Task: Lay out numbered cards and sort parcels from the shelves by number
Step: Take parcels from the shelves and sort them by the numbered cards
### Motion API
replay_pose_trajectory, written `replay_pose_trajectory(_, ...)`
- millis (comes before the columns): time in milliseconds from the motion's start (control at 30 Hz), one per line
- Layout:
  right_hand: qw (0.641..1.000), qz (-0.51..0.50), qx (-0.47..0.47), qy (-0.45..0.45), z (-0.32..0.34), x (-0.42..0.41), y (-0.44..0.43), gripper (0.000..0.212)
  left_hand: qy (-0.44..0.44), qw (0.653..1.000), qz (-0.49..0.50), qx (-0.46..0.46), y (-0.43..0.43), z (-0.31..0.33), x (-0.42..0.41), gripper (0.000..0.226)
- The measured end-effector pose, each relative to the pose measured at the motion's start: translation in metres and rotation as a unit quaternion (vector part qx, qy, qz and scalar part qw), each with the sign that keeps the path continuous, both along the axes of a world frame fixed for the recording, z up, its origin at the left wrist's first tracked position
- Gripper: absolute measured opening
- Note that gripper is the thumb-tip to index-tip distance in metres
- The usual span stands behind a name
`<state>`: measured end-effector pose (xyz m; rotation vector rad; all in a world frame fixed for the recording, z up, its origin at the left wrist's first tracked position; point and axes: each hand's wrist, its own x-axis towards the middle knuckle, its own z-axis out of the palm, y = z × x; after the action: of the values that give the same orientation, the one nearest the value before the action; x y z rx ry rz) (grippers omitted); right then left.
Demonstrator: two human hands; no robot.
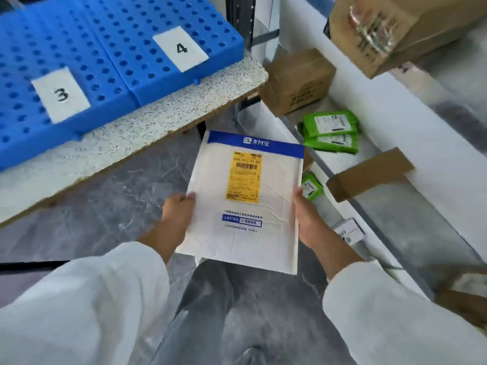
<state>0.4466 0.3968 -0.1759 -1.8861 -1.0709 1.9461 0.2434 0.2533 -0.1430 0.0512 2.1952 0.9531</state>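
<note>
Left hand [177, 216]: grips the white mailer's [245, 233] left edge, thumb on top.
Right hand [308, 216]: grips its right edge.
Mailer: held above the floor, near the worktop [147, 138].
Cards: 3 [61, 94], 4 [180, 48] far left.

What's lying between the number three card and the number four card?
The head view shows only bare blue perforated panels, two butted edge to edge, between card 3 and card 4; nothing lies on them.

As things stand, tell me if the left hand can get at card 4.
Probably not yet: the left hand grips the envelope. The path to card 4 looks free otherwise.
</note>
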Motion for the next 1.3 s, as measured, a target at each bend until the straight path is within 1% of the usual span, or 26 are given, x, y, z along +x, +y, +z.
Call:
replay_pose_trajectory(33,1.0,-0.005,0.005,0.019,0.02,0.011,-0.01,0.049,-0.003,1.0,0.006,0.008,-0.013,0.016,0.011,0.023)
replay_pose_trajectory(100,0.999,-0.002,0.033,0.024,0.064,0.039,-0.034,0.036,-0.006,0.999,0.008,0.038,-0.036,0.051,0.036,0.027)
replay_pose_trajectory(200,0.996,-0.019,0.09,0.02,0.127,0.082,-0.08,0.026,0.0,0.998,-0.003,0.068,-0.07,0.113,0.075,0.025)
replay_pose_trajectory(267,0.991,-0.041,0.124,0.035,0.156,0.103,-0.106,0.024,0.001,0.995,0.001,0.095,-0.088,0.145,0.089,0.027)
replay_pose_trajectory(333,0.985,-0.053,0.155,0.049,0.183,0.116,-0.132,0.022,-0.015,0.991,0.014,0.135,-0.111,0.175,0.096,0.024)
replay_pose_trajectory(400,0.981,-0.071,0.167,0.074,0.205,0.116,-0.153,0.023,-0.017,0.986,0.018,0.163,-0.131,0.198,0.093,0.019)
replay_pose_trajectory(467,0.979,-0.064,0.166,0.094,0.228,0.106,-0.17,0.027,0.005,0.984,0.008,0.18,-0.155,0.221,0.085,0.016)
replay_pose_trajectory(567,0.977,-0.043,0.167,0.129,0.266,0.078,-0.189,0.034,0.027,0.981,0.013,0.189,-0.188,0.25,0.069,0.022)
replay_pose_trajectory(667,0.975,-0.028,0.171,0.141,0.3,0.039,-0.202,0.042,0.019,0.978,0.035,0.203,-0.222,0.269,0.05,0.029)
replay_pose_trajectory(733,0.975,-0.017,0.176,0.136,0.318,0.014,-0.208,0.034,0.015,0.974,0.051,0.222,-0.24,0.275,0.038,0.031)
replay_pose_trajectory(833,0.972,0.023,0.186,0.141,0.344,-0.038,-0.224,0.026,0.012,0.959,0.107,0.261,-0.268,0.288,0.001,0.019)
replay_pose_trajectory(867,0.971,0.042,0.189,0.138,0.35,-0.058,-0.232,0.029,0.008,0.955,0.121,0.271,-0.278,0.294,-0.015,0.018)
replay_pose_trajectory(933,0.967,0.089,0.194,0.14,0.361,-0.097,-0.249,0.041,-0.002,0.94,0.155,0.303,-0.3,0.303,-0.049,0.016)
replay_pose_trajectory(967,0.966,0.113,0.185,0.142,0.363,-0.116,-0.256,0.047,-0.011,0.93,0.175,0.322,-0.313,0.306,-0.065,0.016)
replay_pose_trajectory(1000,0.963,0.141,0.18,0.145,0.363,-0.135,-0.265,0.049,-0.021,0.921,0.192,0.339,-0.328,0.308,-0.081,0.019)
replay_pose_trajectory(1100,0.951,0.211,0.161,0.157,0.359,-0.179,-0.293,0.034,-0.046,0.902,0.228,0.364,-0.369,0.306,-0.126,0.028)
replay_pose_trajectory(1133,0.948,0.226,0.16,0.159,0.354,-0.195,-0.301,0.037,-0.047,0.898,0.236,0.368,-0.381,0.303,-0.142,0.028)
replay_pose_trajectory(1233,0.939,0.25,0.199,0.13,0.347,-0.247,-0.323,0.05,-0.02,0.905,0.237,0.353,-0.405,0.301,-0.183,0.028)
replay_pose_trajectory(1300,0.934,0.262,0.223,0.1,0.345,-0.282,-0.336,0.053,0.007,0.91,0.245,0.334,-0.415,0.3,-0.208,0.025)
